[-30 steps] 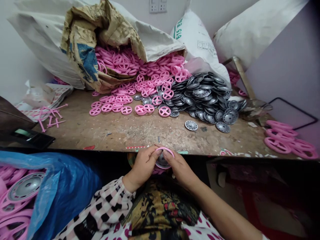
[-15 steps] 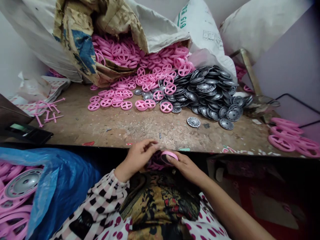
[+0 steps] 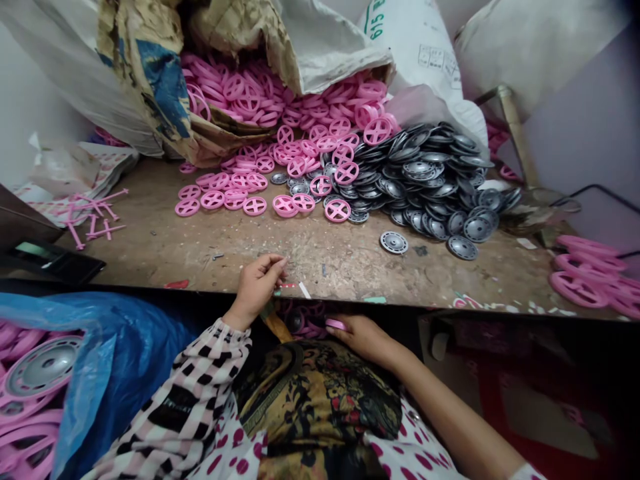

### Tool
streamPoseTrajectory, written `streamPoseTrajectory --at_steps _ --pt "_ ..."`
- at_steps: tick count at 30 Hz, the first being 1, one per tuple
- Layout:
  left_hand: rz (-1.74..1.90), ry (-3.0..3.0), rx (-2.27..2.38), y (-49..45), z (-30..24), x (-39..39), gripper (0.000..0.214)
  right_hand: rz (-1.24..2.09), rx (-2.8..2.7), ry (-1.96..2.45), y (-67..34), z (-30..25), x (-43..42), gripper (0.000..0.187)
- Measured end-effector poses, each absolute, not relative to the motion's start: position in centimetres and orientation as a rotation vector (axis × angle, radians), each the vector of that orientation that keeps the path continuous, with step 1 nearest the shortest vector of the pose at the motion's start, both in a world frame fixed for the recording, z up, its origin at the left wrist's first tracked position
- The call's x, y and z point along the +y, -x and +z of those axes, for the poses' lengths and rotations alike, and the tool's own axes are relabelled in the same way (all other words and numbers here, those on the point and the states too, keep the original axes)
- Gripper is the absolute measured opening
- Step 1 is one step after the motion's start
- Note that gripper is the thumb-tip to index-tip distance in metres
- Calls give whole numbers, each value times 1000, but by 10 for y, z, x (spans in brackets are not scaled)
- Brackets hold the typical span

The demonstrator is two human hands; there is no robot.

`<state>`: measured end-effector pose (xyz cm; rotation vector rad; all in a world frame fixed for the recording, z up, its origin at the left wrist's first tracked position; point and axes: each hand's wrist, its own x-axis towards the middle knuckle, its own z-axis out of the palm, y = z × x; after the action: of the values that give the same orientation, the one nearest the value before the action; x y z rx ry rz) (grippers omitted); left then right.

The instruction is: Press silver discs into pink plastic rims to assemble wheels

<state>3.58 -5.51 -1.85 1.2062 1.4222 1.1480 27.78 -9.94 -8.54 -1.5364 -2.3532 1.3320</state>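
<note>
My right hand is closed round a small pink wheel, held low in front of the table edge; only part of its rim shows. Below the edge, between my hands, lie more pink wheels, partly in shadow. My left hand is above the table's front edge, thumb and fingers drawn together; anything between them is hidden. Farther back on the table are loose pink spoked wheels and a heap of grey discs. One grey disc lies apart, in front of the heap.
An open sack spills pink wheels onto the wooden table. Pink pegs and a dark device sit at the left. A blue bag of larger wheels stands beside me. Large pink wheels are stacked at the right.
My left hand has moved left and up, away from the right hand and over the table edge. My right hand has lowered slightly with the pink wheel, which is now tilted more edge-on.
</note>
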Motion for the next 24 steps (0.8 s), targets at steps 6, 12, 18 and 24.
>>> streamPoseTrajectory --at_steps 6,12,18,24 --pt "1146 -1252 1422 -35 -21 -56 26 1426 -2282 1513 -275 -97 -90 45" --pt "1128 -1293 1435 -33 -25 -57 26 1473 -2016 1457 -272 -114 -86 41" --pt "1120 -1322 1431 -34 -26 -57 25 1423 -2073 1616 -281 -124 -91 37" --pt "1105 -1380 1459 -34 -26 -57 23 1418 -2080 1560 -277 -119 -88 36"
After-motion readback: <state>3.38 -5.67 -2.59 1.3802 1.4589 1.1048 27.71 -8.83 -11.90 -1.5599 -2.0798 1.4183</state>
